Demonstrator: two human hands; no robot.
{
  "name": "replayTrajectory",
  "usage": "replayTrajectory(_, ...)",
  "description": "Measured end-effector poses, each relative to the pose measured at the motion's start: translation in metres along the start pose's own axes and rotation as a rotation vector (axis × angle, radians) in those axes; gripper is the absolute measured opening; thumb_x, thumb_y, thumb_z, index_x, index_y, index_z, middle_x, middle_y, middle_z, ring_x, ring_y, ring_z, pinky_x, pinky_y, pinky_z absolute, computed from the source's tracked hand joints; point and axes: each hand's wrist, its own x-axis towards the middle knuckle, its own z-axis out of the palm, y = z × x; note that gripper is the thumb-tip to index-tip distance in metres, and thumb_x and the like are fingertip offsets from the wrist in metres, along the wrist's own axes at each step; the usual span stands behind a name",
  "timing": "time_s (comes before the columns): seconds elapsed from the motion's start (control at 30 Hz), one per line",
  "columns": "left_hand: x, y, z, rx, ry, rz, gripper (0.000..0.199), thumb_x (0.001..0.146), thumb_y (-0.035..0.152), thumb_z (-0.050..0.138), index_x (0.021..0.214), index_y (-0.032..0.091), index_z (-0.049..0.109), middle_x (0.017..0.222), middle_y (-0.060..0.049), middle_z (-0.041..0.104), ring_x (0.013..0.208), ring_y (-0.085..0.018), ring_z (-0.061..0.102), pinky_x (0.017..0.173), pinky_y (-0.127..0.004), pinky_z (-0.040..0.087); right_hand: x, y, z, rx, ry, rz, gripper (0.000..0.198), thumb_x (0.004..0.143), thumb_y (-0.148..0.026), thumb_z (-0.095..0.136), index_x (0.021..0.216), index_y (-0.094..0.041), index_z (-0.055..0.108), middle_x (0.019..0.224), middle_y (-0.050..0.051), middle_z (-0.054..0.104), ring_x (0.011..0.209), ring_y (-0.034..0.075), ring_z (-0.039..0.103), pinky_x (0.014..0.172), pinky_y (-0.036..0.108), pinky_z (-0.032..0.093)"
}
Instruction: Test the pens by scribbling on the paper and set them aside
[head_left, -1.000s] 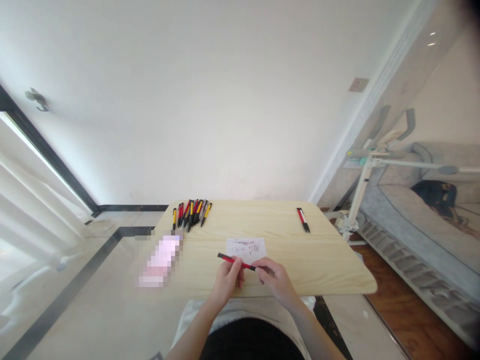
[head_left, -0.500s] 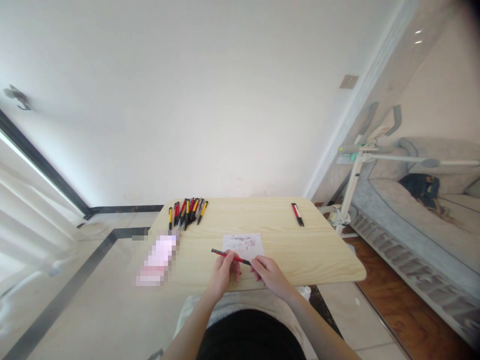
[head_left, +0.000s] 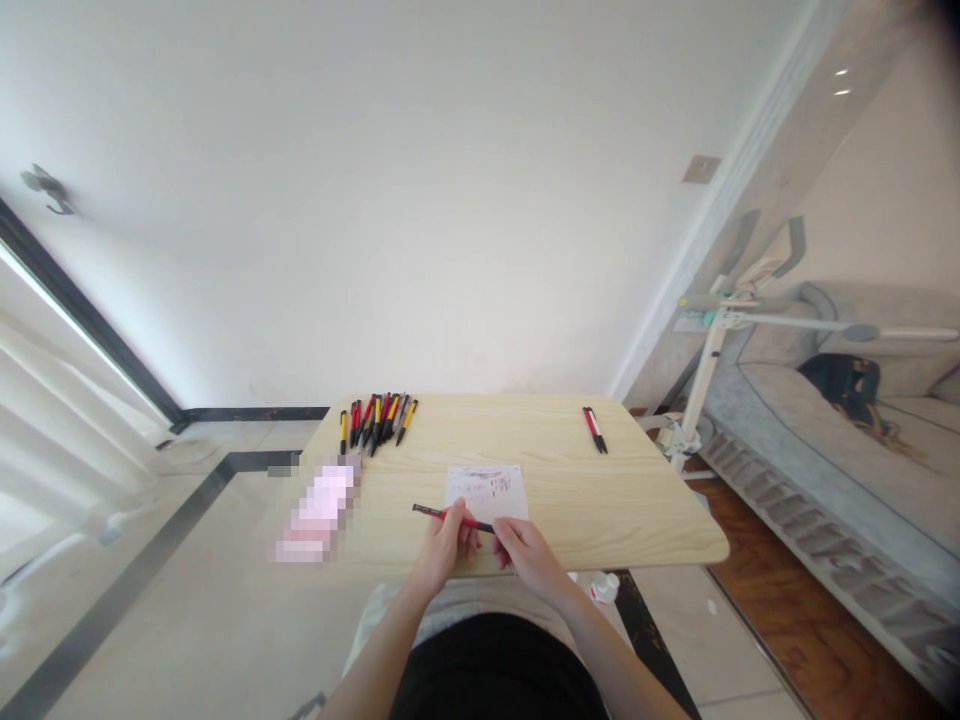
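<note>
One blurred-out pink-and-white patch [head_left: 322,505], too masked to identify, sits near eight o'clock on the bench [head_left: 637,500], counting twelve toward the wall [head_left: 450,200]. At ten o'clock lies a cluster of yellow, red and grey pens [head_left: 379,422] with black ends, several overlapping. Around seven o'clock, the left hand [head_left: 448,540] has its fingers pinched about the middle of a red-and-black pen [head_left: 471,523], which slants slightly, one end toward ten o'clock and the other toward four. A marked white paper [head_left: 487,488] lies just beyond it, at the bench's middle. Near five o'clock, the right hand [head_left: 523,550] holds the pen's black right end between narrowed fingers. At two o'clock, a pair of pens [head_left: 594,430], one red and one white, both black-tipped, lies side by side. Farther out, toward three, stand a white-framed exercise machine [head_left: 705,375] and a grey sofa [head_left: 780,400].
</note>
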Motion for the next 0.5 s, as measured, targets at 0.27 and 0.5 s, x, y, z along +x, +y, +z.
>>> replayTrajectory(0.27,-0.0022,0.0004,0.0000,0.009,-0.003,0.007,0.046,0.079,0.047,0.040,0.043,0.018,0.037,0.041,0.002,0.044,0.035,-0.009,0.042,0.040,-0.023,0.032,-0.0058,0.0013,0.0020,-0.086,0.077,-0.036,0.042,0.085,-0.046,0.037,0.056,-0.017,0.047,0.049,-0.003,0.043,0.047,0.010,0.043,0.048,0.021,0.033)
replayTrajectory(0.5,-0.0034,0.0017,0.0002,0.046,0.002,0.000,0.047,0.079,0.049,0.039,0.043,0.018,0.037,0.039,0.001,0.045,0.035,-0.009,0.041,0.040,-0.023,0.032,-0.0077,0.0021,0.0025,-0.116,0.085,-0.028,0.044,0.085,-0.047,0.035,0.057,-0.016,0.050,0.048,-0.003,0.045,0.047,0.010,0.043,0.049,0.021,0.033)
